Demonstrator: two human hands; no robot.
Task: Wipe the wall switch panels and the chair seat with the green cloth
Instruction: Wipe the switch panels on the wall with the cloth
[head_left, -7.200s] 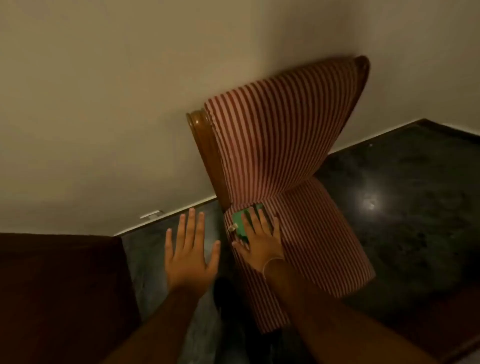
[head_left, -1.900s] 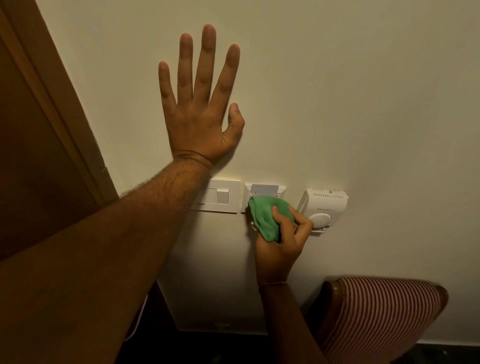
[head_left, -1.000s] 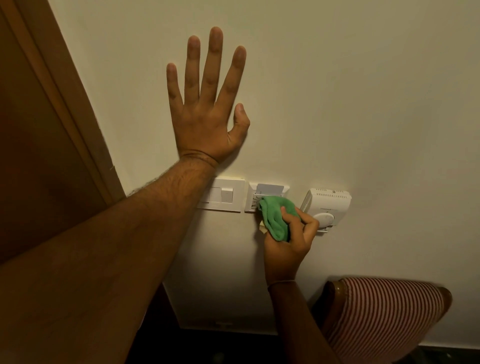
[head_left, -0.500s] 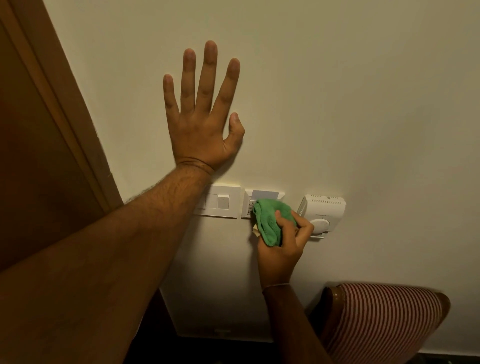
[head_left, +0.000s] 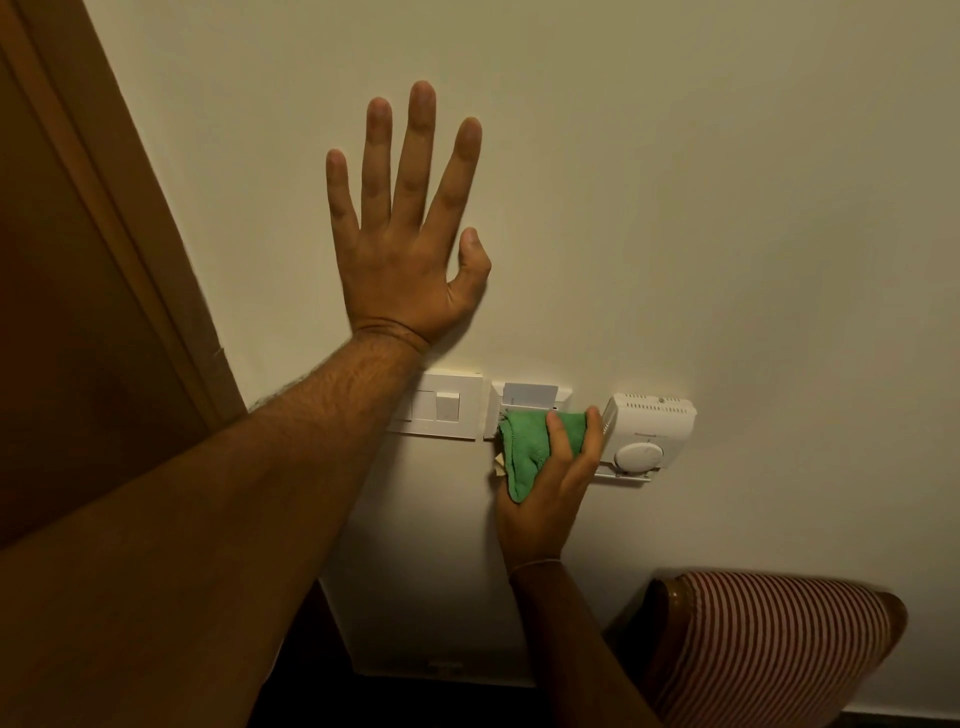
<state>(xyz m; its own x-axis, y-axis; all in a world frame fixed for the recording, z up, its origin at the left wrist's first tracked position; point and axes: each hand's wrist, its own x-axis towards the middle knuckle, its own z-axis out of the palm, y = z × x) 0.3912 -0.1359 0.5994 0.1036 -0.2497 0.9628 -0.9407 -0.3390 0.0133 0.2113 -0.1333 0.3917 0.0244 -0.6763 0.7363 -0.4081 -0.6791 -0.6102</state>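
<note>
My right hand (head_left: 553, 493) grips the bunched green cloth (head_left: 527, 444) and presses it on the lower part of the white key-card panel (head_left: 530, 397), which has a card in its top slot. Left of it sits a white rocker switch panel (head_left: 449, 405), partly covered by my left forearm. My left hand (head_left: 408, 249) lies flat on the cream wall above the panels, fingers spread, holding nothing. The red-and-white striped chair (head_left: 769, 644) with its wooden frame stands below right, only its back in view.
A white thermostat with a round dial (head_left: 647, 428) is mounted just right of the cloth, touching my fingers. A brown wooden door frame (head_left: 119, 208) runs down the left side. Dark floor shows at the bottom.
Earlier I was at the chair with the cloth; since then I face the wall panels. Over the last second the cloth has shifted slightly on the key-card panel, and my left hand stays planted.
</note>
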